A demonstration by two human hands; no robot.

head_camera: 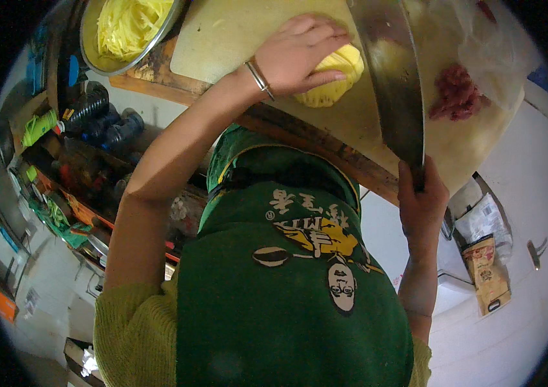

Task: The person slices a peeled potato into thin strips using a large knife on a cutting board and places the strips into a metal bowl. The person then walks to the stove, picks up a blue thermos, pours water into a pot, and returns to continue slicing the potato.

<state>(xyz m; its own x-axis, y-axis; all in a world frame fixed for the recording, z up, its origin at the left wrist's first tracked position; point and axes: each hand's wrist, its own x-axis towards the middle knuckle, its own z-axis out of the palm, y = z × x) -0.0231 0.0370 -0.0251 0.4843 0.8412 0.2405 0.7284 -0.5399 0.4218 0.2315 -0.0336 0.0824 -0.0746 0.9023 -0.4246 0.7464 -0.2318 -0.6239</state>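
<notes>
My left hand (298, 55), a metal bangle at its wrist, lies over a stack of thin yellow slices (341, 77) that look like potato. Its fingertips curl over the stack's far side, and the thumb rests along the near side. In my right hand (424, 205) is the handle of a broad kitchen cleaver (399, 92). The blade points away from me, just right of the slices and apart from them. Beneath all this lies a pale cutting board (235, 34). Red minced or chopped meat (456, 94) sits on the board right of the cleaver.
A metal bowl (109, 71) of yellow shreds (131, 24) stands at the far left. A clear plastic bag (491, 53) lies beside the meat. The board rests on a wooden tabletop (303, 130). Lower left are large plastic bottles (121, 128); packages (486, 271) are at the right.
</notes>
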